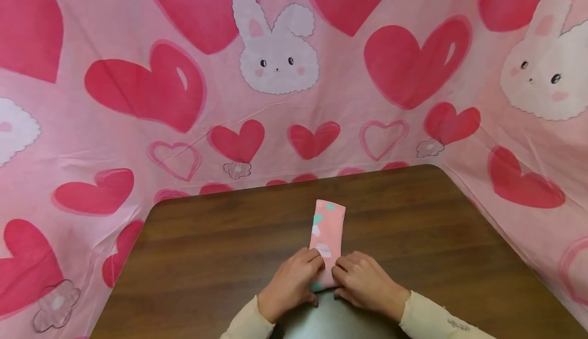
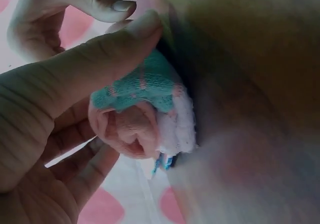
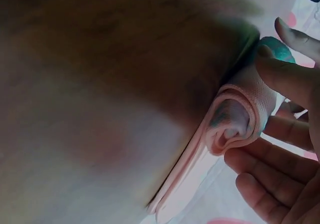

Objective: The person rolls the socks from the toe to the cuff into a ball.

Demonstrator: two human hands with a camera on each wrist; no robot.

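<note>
A pink sock with teal and white patches lies lengthwise on the wooden table, its near end rolled up. My left hand holds the left side of the roll; in the left wrist view the thumb lies along the teal knit of the rolled sock, with fingers behind it. My right hand holds the right side. The right wrist view shows the spiral end of the roll between thumb and fingers, with a flat layered strip running out from it. Part of the roll is hidden by my hands.
The dark brown table extends around the sock on both sides. A pink cloth printed with hearts and rabbits hangs behind and along the sides of the table. Light glares on the table's near edge.
</note>
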